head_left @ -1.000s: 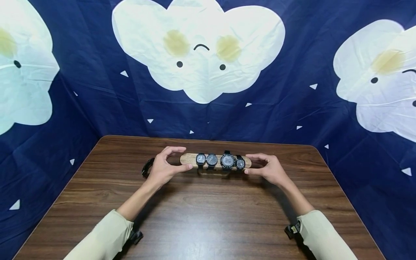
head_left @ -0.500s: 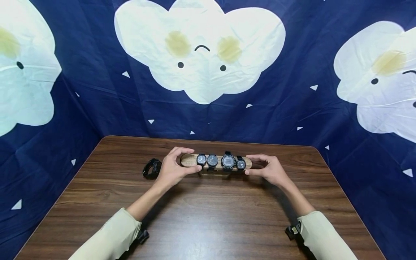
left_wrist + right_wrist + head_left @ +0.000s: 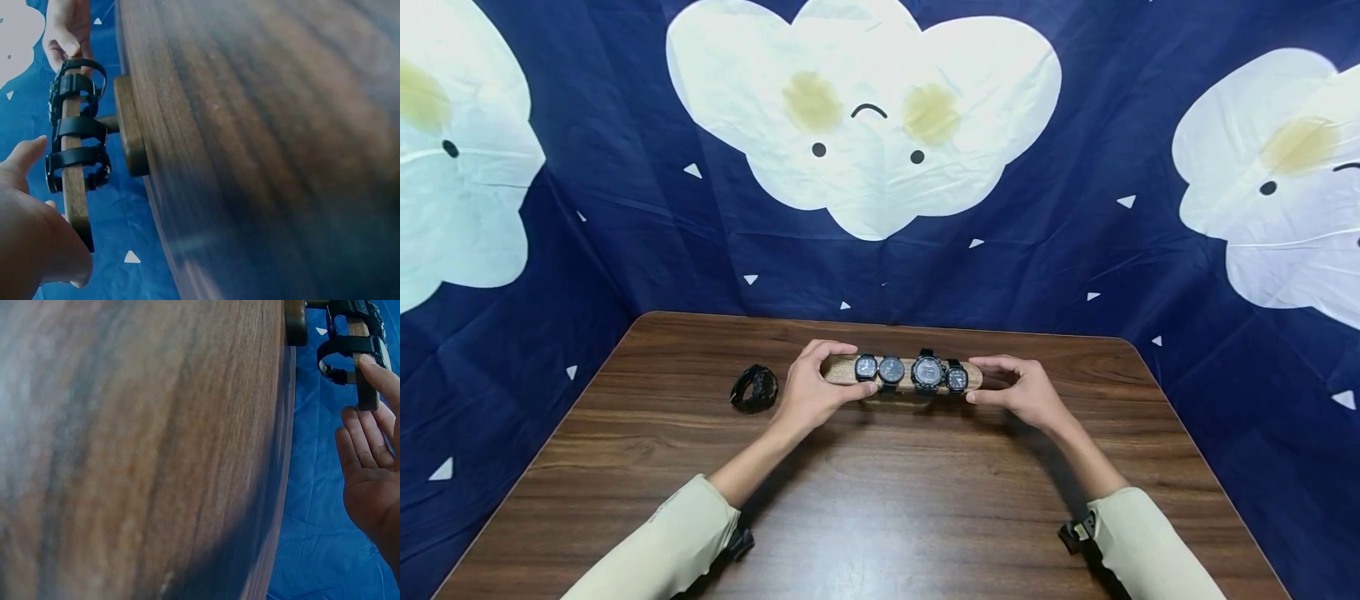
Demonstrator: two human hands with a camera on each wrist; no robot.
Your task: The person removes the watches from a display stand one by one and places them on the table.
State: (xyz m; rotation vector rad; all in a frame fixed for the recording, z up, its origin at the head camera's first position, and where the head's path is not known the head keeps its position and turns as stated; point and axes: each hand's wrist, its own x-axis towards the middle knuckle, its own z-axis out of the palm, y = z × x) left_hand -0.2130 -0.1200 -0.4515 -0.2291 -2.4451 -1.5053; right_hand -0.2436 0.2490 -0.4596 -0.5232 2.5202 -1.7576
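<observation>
A wooden watch stand (image 3: 839, 372) stands near the table's far side, its crossbar holding several black watches. In the left wrist view, a short post joins the crossbar to a wooden base (image 3: 130, 128). My left hand (image 3: 808, 390) reaches around the bar's left end, fingers behind it and thumb in front, the thumb tip just below the leftmost watch (image 3: 866, 367). The left wrist view shows that thumb apart from the bar. At the other end my right hand (image 3: 1028, 389) pinches the bar's tip, beside the small square-faced watch (image 3: 957, 378); a large round watch (image 3: 928, 372) sits next to it.
A loose black watch (image 3: 755, 388) lies on the brown wooden table (image 3: 880, 483), left of my left hand. Dark blue fabric (image 3: 880, 279) with white cloud shapes hangs behind and on both sides of the table.
My left hand has moved right along the bar, from its bare left end to the leftmost watch, uncovering the loose watch. The right hand stays on the bar's right end.
</observation>
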